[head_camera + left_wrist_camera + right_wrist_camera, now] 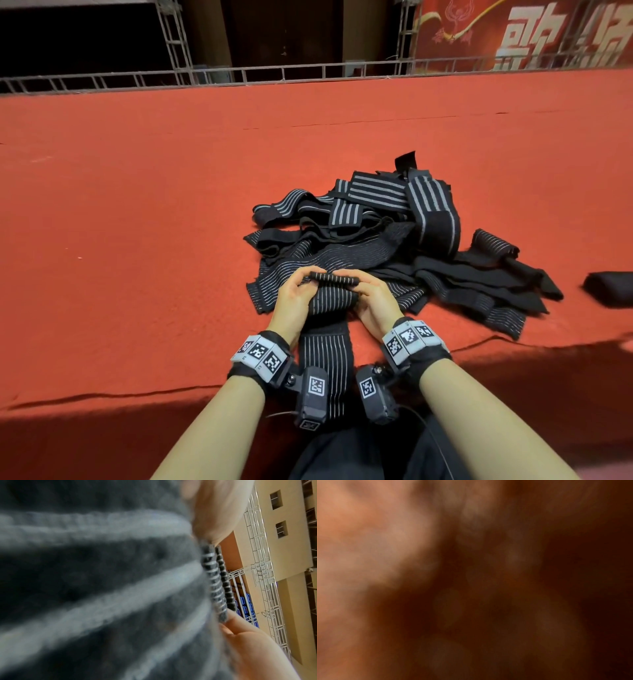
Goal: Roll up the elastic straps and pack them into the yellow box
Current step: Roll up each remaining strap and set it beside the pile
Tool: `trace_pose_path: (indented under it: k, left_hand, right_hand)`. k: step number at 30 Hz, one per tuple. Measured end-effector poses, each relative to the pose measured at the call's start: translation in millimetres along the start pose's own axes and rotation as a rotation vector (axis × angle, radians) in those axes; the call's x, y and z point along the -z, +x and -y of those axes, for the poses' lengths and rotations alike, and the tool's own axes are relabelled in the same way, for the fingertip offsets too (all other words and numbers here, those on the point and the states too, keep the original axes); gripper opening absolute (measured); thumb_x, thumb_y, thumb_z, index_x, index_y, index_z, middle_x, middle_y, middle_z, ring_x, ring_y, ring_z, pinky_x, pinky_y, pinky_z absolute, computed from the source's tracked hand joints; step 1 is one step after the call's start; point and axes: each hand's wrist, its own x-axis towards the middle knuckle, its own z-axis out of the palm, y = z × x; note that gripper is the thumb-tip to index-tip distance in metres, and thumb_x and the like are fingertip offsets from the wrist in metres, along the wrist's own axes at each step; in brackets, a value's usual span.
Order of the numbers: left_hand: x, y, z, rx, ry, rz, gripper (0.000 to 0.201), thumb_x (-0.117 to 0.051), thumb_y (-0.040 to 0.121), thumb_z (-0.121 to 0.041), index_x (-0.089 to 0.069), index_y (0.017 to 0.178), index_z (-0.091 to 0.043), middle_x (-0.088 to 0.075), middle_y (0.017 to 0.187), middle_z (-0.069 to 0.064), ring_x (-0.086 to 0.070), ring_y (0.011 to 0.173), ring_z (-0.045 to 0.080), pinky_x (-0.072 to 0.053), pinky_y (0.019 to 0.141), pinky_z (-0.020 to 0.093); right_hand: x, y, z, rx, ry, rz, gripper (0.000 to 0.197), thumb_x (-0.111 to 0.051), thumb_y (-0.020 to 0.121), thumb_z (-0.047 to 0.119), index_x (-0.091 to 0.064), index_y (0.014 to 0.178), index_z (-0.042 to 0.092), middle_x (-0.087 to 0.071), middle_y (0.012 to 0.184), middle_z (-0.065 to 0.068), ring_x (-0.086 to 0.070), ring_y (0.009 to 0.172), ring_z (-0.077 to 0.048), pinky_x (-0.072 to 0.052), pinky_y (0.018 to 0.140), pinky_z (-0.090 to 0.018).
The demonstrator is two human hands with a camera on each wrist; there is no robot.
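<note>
Both hands pinch the far end of one striped elastic strap (330, 298): the left hand (293, 296) and right hand (371, 298) curl fingers and thumbs round its folded-over tip, one at each edge, equally near. The strap's long axis runs straight back toward the person, trailing between the wrists over the near edge of the red-carpeted worktop (137, 205). Rolling would travel along that axis, toward the body. The loose strap pile (394, 233) lies touching just beyond and to the right; the left side is open carpet. No yellow box shows in any view.
</note>
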Motion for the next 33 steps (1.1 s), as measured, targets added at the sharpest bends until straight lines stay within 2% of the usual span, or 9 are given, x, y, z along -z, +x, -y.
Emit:
trace_pose_path:
  k: [5, 7, 10, 14, 16, 18, 23, 28, 33]
  left_hand:
    - [0.1, -1.7, -6.0, 0.053, -0.069, -0.046, 0.030, -0.040, 0.095, -0.010, -0.068, 0.087, -0.016, -0.068, 0.091, 0.004, -0.063, 0.088, 0.019, -0.050, 0.081, 0.037]
    - [-1.0, -3.2, -7.8, 0.029, -0.087, -0.035, 0.021, -0.047, 0.096, -0.016, -0.067, 0.090, -0.013, -0.066, 0.090, 0.003, -0.063, 0.085, 0.013, -0.049, 0.080, 0.033]
    - [-0.8, -3.7, -5.8, -0.032, -0.050, -0.035, 0.011, -0.054, 0.093, -0.003, -0.064, 0.097, -0.007, -0.064, 0.086, 0.001, -0.063, 0.077, 0.001, -0.050, 0.072, 0.015]
    - [4.6, 0.1, 1.0, 0.054, -0.146, -0.026, 0.032, -0.058, 0.093, -0.010, -0.057, 0.124, -0.018, -0.070, 0.107, 0.012, -0.067, 0.102, 0.021, -0.054, 0.089, 0.034]
    - [5.6, 0.9, 2.9, 0.090, -0.162, -0.043, 0.034, -0.061, 0.093, -0.015, -0.057, 0.126, -0.016, -0.069, 0.114, 0.015, -0.065, 0.110, 0.028, -0.050, 0.097, 0.044]
    - [4.9, -0.2, 2.6, 0.086, -0.155, -0.052, 0.023, -0.059, 0.094, -0.014, -0.061, 0.115, -0.005, -0.071, 0.109, 0.017, -0.066, 0.105, 0.033, -0.049, 0.098, 0.049]
    - [1.8, -0.3, 1.0, 0.062, -0.073, -0.052, 0.016, -0.055, 0.097, -0.016, -0.061, 0.103, -0.003, -0.073, 0.096, 0.016, -0.070, 0.092, 0.032, -0.055, 0.086, 0.042]
    - [2.3, 2.7, 3.2, 0.063, -0.092, -0.009, 0.015, -0.048, 0.098, -0.007, -0.058, 0.109, -0.011, -0.071, 0.103, 0.016, -0.067, 0.095, 0.030, -0.053, 0.089, 0.042]
    - [0.2, 2.0, -3.0, 0.059, -0.079, -0.049, 0.027, -0.041, 0.093, 0.002, -0.063, 0.094, -0.013, -0.067, 0.084, 0.004, -0.062, 0.081, 0.018, -0.051, 0.077, 0.034]
  right_hand:
    - [-5.8, -0.9, 2.5, 0.011, 0.133, 0.012, 0.022, -0.049, 0.080, 0.010, -0.067, 0.088, 0.000, -0.068, 0.092, -0.009, -0.063, 0.088, -0.019, -0.049, 0.084, -0.029]
    - [-6.1, 0.0, -0.1, 0.009, 0.069, 0.011, 0.022, -0.049, 0.089, 0.015, -0.068, 0.091, 0.003, -0.069, 0.091, -0.005, -0.063, 0.083, -0.015, -0.050, 0.074, -0.025]
    - [-4.5, 0.7, -5.3, 0.015, 0.005, 0.005, 0.023, -0.053, 0.094, 0.004, -0.066, 0.112, 0.008, -0.069, 0.092, -0.005, -0.065, 0.069, -0.011, -0.049, 0.053, -0.020]
    - [-3.0, 0.6, -8.8, 0.008, -0.086, -0.003, 0.015, -0.057, 0.094, 0.010, -0.067, 0.105, 0.008, -0.070, 0.076, 0.000, -0.059, 0.053, -0.006, -0.042, 0.044, -0.019]
    - [-3.4, 1.5, -10.5, 0.015, -0.133, -0.022, 0.014, -0.057, 0.094, 0.012, -0.069, 0.100, 0.006, -0.070, 0.075, -0.002, -0.061, 0.057, -0.010, -0.045, 0.048, -0.022]
    - [-3.7, 2.0, -9.9, 0.022, -0.115, -0.034, 0.015, -0.057, 0.093, 0.010, -0.069, 0.103, 0.005, -0.073, 0.091, -0.009, -0.067, 0.074, -0.018, -0.051, 0.059, -0.025]
    - [-2.7, 1.6, -6.9, 0.029, -0.076, -0.014, 0.021, -0.055, 0.092, 0.004, -0.066, 0.109, 0.006, -0.072, 0.107, -0.009, -0.069, 0.094, -0.020, -0.054, 0.074, -0.026]
    - [-0.6, 3.2, -6.8, 0.025, -0.048, 0.024, 0.026, -0.052, 0.090, -0.004, -0.069, 0.105, 0.008, -0.073, 0.101, -0.009, -0.066, 0.091, -0.023, -0.052, 0.076, -0.029]
    - [0.2, 7.4, -8.6, 0.013, -0.053, -0.026, 0.042, -0.038, 0.084, -0.013, -0.074, 0.091, 0.009, -0.070, 0.096, -0.011, -0.055, 0.093, -0.029, -0.046, 0.076, -0.029]
